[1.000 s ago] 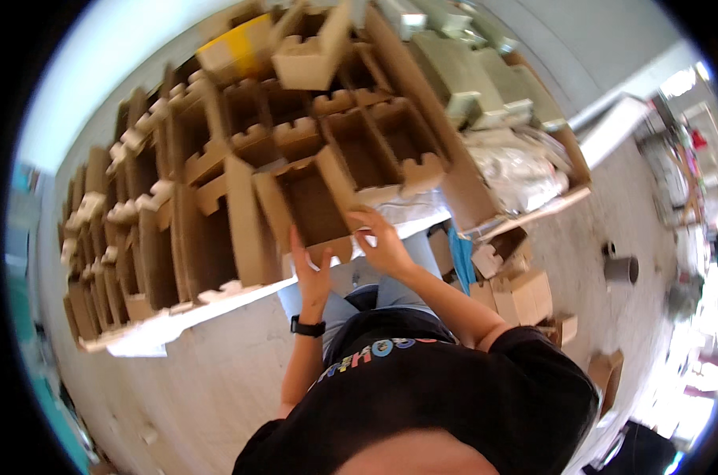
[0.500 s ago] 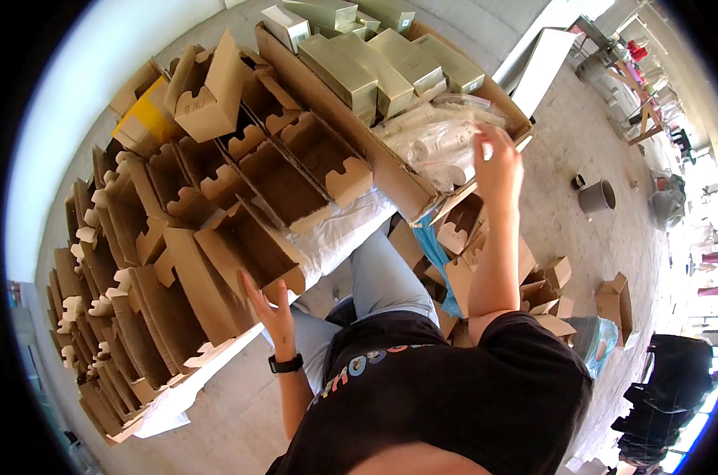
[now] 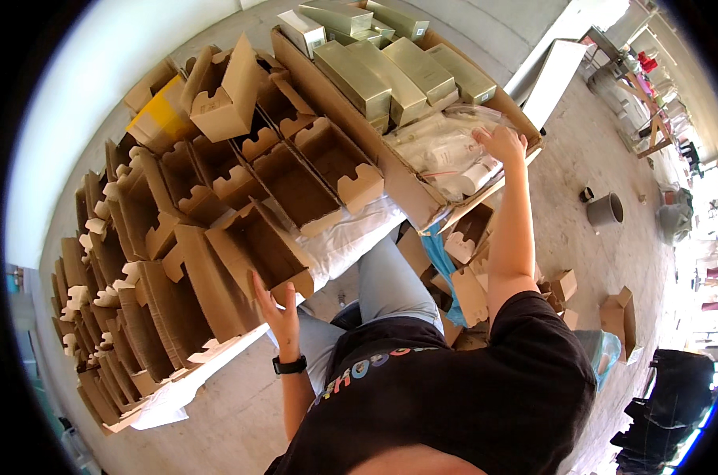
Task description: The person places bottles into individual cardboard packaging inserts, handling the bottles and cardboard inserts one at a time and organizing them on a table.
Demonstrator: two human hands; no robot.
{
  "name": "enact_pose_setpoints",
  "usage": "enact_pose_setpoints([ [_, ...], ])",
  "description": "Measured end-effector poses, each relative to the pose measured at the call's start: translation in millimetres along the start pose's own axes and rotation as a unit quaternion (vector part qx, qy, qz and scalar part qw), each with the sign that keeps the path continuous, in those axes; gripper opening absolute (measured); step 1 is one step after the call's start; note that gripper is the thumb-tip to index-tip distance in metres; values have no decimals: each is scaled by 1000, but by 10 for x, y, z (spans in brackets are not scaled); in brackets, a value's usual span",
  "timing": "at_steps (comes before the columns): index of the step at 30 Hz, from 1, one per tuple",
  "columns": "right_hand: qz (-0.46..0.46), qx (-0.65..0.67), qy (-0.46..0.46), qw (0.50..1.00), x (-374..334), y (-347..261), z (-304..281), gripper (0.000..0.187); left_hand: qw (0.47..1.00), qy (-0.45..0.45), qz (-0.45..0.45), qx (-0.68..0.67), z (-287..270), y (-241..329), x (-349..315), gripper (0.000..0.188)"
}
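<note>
My left hand (image 3: pixel 281 323) rests against the near end of an open brown cardboard box (image 3: pixel 262 252), with thumb and fingers apart. That box has no lid closed over it, and its inside shows bare. My right hand (image 3: pixel 503 145) reaches into a large carton (image 3: pixel 406 188) at the upper right. Its fingers, spread and slightly bent, touch clear plastic bags (image 3: pixel 440 150) holding pale items whose kind I cannot make out. Several gold-green boxes (image 3: pixel 357 79) lie in the same carton beyond the bags.
Many open brown boxes (image 3: pixel 169 317) stand in rows to the left, one with a yellow strip (image 3: pixel 159 115). White sheeting (image 3: pixel 351 241) lies under them. Loose cartons (image 3: pixel 474 293) are heaped below the large carton. A grey bucket (image 3: pixel 606 210) stands on the floor at right.
My right hand has lowered onto the plastic bags, and its fingers reach further over them. My left hand stays at the box. The whole view has shifted slightly.
</note>
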State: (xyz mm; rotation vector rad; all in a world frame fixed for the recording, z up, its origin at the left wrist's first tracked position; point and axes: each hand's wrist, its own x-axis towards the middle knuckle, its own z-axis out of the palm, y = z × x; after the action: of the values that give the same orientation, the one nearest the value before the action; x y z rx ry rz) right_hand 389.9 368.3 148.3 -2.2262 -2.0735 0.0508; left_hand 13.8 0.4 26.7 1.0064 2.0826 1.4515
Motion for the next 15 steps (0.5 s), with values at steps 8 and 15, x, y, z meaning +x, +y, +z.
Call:
enact_pose_setpoints([
  [8,-87,329,143,929,213,-28,99,28,1000,3,-7,-7,-17,-33,-7,75],
  [15,7,408,223,885,287,-199,-190,24,1000,1,-4,1,-16,-11,9,75],
])
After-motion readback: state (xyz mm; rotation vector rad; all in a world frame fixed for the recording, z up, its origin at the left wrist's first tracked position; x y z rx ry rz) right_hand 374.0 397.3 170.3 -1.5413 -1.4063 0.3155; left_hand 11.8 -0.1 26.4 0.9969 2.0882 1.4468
